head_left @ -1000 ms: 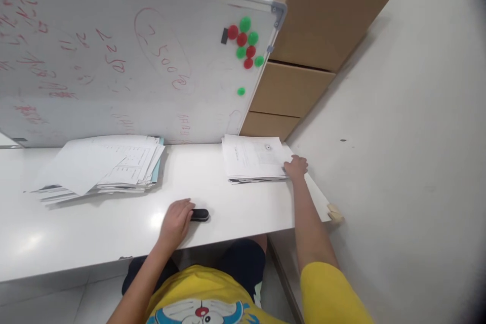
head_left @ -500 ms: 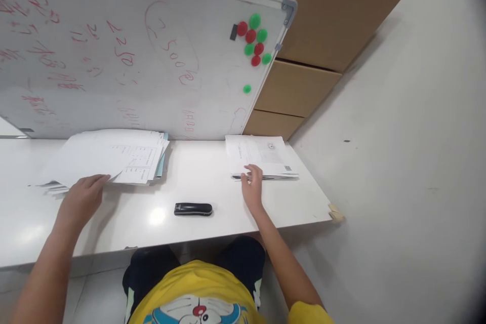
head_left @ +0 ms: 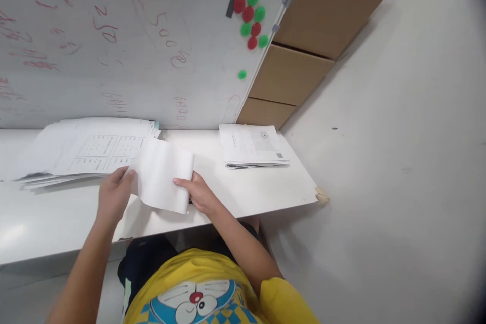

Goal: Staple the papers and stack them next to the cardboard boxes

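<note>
A white sheet of paper (head_left: pixel 161 174) is held up over the desk between my two hands, bent into a curve. My left hand (head_left: pixel 117 190) pinches its left edge, and my right hand (head_left: pixel 198 191) grips the right edge with the thumb on top. Behind my left hand lies a thick, uneven pile of papers (head_left: pixel 94 147), the top one printed with boxed tables. To the right rests a neater stack of printed papers (head_left: pixel 250 144), apart from both hands. The black stapler is almost wholly hidden behind the held sheet and my right hand.
A whiteboard (head_left: pixel 152 50) with red writing stands along the back of the white desk (head_left: pixel 243 192). Red and green magnets (head_left: pixel 248 13) cling to it near its right end. Cardboard boxes (head_left: pixel 292 81) are stacked behind it against the wall.
My left hand has brought a sheet from the left pile toward the middle. My right hand has left the right stack and taken the sheet's other edge. The view has shifted slightly.
</note>
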The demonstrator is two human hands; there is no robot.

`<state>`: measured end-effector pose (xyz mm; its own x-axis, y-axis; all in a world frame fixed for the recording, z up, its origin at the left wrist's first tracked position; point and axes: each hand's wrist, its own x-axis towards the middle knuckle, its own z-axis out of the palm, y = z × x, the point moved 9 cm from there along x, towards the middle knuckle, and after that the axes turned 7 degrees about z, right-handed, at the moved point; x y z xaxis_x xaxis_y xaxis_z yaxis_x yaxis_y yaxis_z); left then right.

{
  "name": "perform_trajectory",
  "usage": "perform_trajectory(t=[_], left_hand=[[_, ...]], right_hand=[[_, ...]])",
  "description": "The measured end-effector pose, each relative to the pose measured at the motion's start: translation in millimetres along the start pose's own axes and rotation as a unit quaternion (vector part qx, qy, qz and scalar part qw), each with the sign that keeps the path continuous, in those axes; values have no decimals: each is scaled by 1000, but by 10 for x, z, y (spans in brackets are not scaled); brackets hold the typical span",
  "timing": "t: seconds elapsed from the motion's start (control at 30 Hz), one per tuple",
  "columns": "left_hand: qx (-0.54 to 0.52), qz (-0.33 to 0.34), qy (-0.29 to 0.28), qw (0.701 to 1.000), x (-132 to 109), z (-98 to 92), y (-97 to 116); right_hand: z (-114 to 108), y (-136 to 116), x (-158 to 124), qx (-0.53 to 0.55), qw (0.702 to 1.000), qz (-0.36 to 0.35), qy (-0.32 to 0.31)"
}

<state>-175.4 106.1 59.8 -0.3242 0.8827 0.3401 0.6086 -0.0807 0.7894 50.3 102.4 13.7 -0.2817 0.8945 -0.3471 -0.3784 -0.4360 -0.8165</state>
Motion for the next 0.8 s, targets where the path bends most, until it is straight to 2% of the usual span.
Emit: perform_trajectory(t=[0.07,0.1,0.17,0.2,0.27,0.33,0.47,0.53,0.6,0.67,0.8], left_hand=[[83,114,-22,990,188,-63,50],[130,186,-53,972,246,-58,74],[216,312,-134,916,278,3,13],[247,352,-164,888,275,21,-72],[277,407,-183,851,256,2,-233],[284,434,-160,840,228,-61,-310],[293,420,-42,858,213,-248,-207],[300,401,-8,866,253,-297,-134],[304,391,-22,868,331,-279,-100],[302,397,-63,864,423,-225,-104],[283,417,-110,857,591,-192,-152]], right_hand=[[-190,-71,16,-1,998,-33,53],[-299,-138,-10,-11,995,-58,79],[-518,-312,-135,-49,984,-109,131],[-626,-410,-234,-70,975,-136,162],[-806,-609,-490,-104,948,-200,227],[-874,-760,-750,-121,919,-273,257],[-711,-843,-1022,-163,885,-383,209],[-603,-873,-1096,-171,862,-437,190],[-565,-922,-1165,-155,839,-480,201],[-619,-959,-1206,-136,826,-490,245],[-906,-873,-1169,-103,835,-417,345]])
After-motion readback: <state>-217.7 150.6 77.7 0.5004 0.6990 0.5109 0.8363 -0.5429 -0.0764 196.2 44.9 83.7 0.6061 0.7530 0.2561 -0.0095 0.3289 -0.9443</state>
